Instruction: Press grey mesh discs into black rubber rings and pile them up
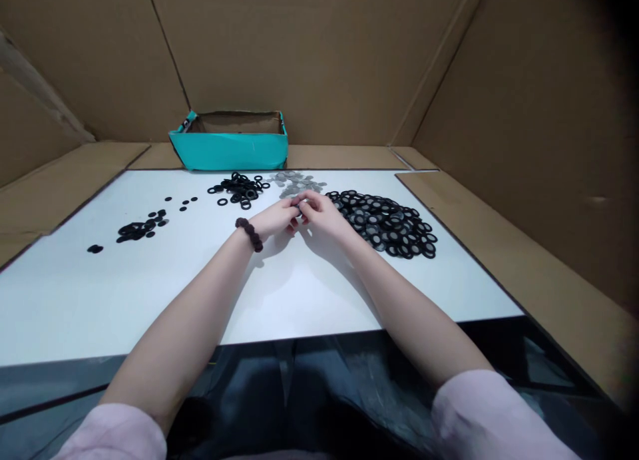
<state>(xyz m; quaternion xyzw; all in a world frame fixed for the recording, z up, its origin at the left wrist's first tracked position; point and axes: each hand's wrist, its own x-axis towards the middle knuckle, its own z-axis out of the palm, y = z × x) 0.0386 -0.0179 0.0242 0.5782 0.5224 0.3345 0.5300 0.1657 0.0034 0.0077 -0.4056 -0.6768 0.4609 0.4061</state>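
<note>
Over the middle of the white table, my left hand and my right hand meet fingertip to fingertip. Both are closed in a pinch around something small and dark, mostly hidden by the fingers. Right beside my right hand lies a large heap of black rings with grey centres. Just beyond my fingers, thin grey discs are spread out. A pile of open black rings sits past my left hand. Small solid black discs lie farther left, some scattered singly.
A turquoise open-topped box stands at the table's back edge. Cardboard walls enclose the back and both sides of the white table. My left wrist wears a dark beaded-looking band.
</note>
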